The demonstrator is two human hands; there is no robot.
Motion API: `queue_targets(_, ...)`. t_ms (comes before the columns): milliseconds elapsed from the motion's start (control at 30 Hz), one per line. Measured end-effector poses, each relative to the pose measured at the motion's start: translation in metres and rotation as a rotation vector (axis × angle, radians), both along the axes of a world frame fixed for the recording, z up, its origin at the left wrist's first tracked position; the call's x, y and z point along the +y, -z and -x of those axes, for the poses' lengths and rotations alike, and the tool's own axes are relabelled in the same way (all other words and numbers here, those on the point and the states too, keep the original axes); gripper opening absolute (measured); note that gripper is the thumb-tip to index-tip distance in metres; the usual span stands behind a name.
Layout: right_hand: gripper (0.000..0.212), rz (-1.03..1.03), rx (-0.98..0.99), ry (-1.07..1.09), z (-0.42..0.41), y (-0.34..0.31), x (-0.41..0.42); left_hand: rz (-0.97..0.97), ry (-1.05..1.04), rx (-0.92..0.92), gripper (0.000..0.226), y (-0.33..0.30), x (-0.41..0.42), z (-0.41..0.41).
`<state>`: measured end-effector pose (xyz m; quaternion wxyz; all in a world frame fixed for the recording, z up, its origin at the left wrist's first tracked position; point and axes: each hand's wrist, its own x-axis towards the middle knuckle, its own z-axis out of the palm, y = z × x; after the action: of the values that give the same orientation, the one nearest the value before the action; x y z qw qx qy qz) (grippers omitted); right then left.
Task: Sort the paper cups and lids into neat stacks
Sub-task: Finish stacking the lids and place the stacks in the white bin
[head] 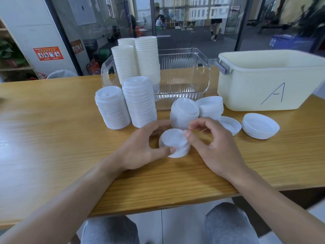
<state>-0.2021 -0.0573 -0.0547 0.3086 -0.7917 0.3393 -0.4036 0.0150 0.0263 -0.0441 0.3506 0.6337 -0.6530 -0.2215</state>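
On the table [52,131], the left hand [139,148] grips a small lid stack [175,142]. The right hand [214,141] pinches its rim.

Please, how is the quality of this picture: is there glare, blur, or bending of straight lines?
Head view: bright window glare washes out the left of the wooden table; the wide lens bows the table edge and tilts the door frames; the hands, left and right, and the small lid stack they hold look slightly soft; the scene behind the glass is dim, with reflections.
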Motion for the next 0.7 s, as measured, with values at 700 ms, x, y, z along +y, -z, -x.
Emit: queue_targets(700,0.09,-0.024,0.413,0.224,0.003,-0.041,-0.103,0.24,-0.179,-0.077,0.08,-0.01,-0.083,0.023)
